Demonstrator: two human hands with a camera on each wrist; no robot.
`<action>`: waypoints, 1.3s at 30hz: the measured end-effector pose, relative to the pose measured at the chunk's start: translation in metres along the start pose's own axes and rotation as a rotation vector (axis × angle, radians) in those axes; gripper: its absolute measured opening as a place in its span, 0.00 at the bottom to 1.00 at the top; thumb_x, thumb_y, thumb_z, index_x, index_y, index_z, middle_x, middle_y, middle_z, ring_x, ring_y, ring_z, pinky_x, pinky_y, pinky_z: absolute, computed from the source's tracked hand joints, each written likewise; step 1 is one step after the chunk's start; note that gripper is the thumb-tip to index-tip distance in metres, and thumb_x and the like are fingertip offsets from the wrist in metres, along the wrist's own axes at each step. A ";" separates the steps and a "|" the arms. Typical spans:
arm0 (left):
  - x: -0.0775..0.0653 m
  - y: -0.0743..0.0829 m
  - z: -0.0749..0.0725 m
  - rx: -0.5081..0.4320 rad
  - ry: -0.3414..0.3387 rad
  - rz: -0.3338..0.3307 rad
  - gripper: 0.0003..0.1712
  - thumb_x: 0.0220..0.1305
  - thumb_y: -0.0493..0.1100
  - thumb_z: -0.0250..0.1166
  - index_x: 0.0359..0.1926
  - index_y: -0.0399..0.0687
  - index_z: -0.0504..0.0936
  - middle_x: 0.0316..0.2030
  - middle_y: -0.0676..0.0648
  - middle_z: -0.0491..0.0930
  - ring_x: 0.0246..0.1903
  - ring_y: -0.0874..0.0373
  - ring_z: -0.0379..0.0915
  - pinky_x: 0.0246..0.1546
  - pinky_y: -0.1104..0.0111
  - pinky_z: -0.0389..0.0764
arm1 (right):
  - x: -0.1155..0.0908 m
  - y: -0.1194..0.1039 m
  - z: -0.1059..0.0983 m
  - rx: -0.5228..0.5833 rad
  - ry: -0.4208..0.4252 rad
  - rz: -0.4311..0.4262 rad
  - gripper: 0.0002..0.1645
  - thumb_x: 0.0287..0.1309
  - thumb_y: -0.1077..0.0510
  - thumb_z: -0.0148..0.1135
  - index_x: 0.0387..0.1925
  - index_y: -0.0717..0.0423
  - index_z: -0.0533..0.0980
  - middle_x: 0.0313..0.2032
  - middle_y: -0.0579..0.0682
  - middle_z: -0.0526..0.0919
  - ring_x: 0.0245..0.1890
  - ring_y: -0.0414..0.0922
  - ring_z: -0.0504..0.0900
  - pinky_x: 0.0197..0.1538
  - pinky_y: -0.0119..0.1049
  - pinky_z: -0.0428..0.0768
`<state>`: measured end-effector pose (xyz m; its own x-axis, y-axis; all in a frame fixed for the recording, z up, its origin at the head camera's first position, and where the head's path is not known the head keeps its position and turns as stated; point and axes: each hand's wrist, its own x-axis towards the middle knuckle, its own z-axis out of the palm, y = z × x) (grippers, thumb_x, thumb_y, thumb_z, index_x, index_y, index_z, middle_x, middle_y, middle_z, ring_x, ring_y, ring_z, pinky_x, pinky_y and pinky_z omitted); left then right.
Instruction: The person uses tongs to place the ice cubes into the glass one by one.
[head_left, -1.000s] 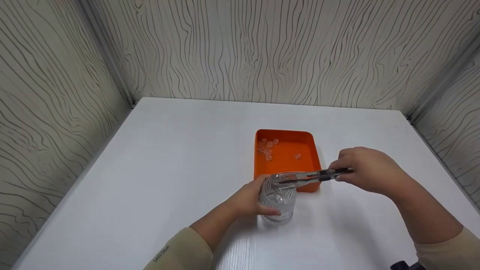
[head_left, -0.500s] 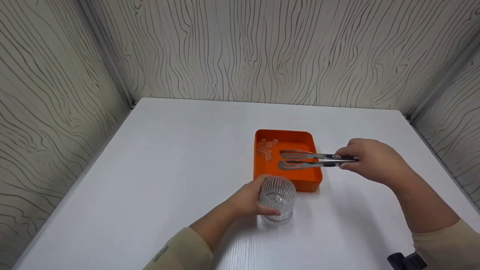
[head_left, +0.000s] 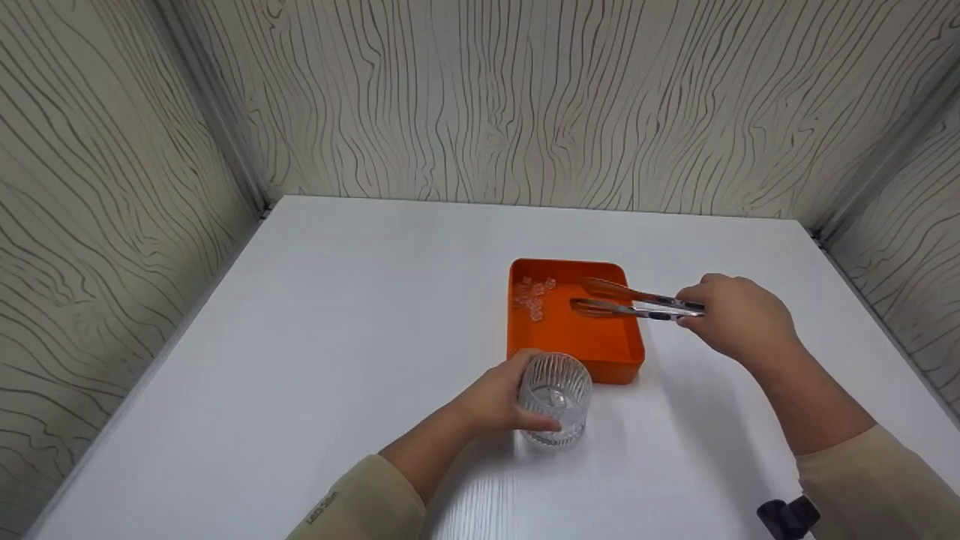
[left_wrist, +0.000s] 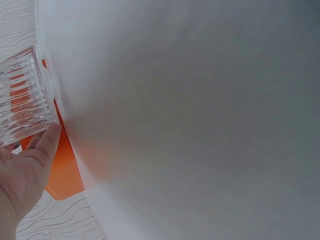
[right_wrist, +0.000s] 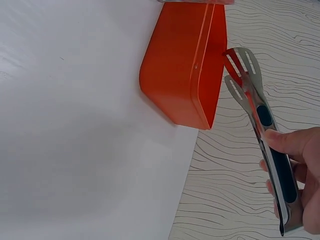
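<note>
My left hand (head_left: pixel 491 397) holds a clear ribbed glass (head_left: pixel 556 401) round its left side, thumb across the front. In the left wrist view the fingers (left_wrist: pixel 47 142) lie against the glass (left_wrist: pixel 25 100). My right hand (head_left: pixel 739 315) grips metal tongs (head_left: pixel 637 306) with dark inlays near their handle end. The slotted tips stand apart over an orange tray (head_left: pixel 577 352), nothing visible between them. Several small clear cubes (head_left: pixel 536 300) lie in the tray's left part. From the right wrist, the thumb presses the upper arm of the tongs (right_wrist: pixel 265 130).
The tray stands on a white table (head_left: pixel 360 315), just behind the glass. Wood-grain patterned panels (head_left: pixel 480 97) rise behind and at both sides. A dark device (head_left: pixel 787 517) sits by the right sleeve.
The tongs have left the glass's mouth and moved back over the tray, and their tips have spread. The left hand and the glass have stayed in place.
</note>
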<state>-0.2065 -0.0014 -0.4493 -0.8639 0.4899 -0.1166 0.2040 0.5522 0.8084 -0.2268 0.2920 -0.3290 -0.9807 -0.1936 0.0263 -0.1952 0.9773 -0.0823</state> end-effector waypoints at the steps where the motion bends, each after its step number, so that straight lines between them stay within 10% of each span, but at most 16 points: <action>1: 0.000 0.000 0.000 0.000 0.000 -0.007 0.48 0.34 0.60 0.76 0.57 0.73 0.59 0.51 0.63 0.70 0.51 0.63 0.67 0.54 0.61 0.71 | 0.001 -0.001 0.001 -0.006 -0.003 0.010 0.12 0.49 0.57 0.66 0.39 0.51 0.81 0.29 0.48 0.76 0.26 0.47 0.72 0.23 0.36 0.70; 39: 0.001 -0.002 0.001 -0.001 0.003 -0.002 0.48 0.33 0.60 0.75 0.58 0.72 0.59 0.50 0.64 0.70 0.50 0.65 0.67 0.55 0.62 0.70 | 0.022 -0.015 0.026 -0.109 -0.053 0.097 0.07 0.51 0.62 0.60 0.30 0.55 0.83 0.24 0.49 0.77 0.23 0.48 0.71 0.20 0.37 0.72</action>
<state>-0.2079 -0.0014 -0.4515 -0.8654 0.4874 -0.1164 0.2021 0.5520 0.8090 -0.2456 0.2713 -0.3535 -0.9946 -0.0992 -0.0291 -0.1000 0.9946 0.0268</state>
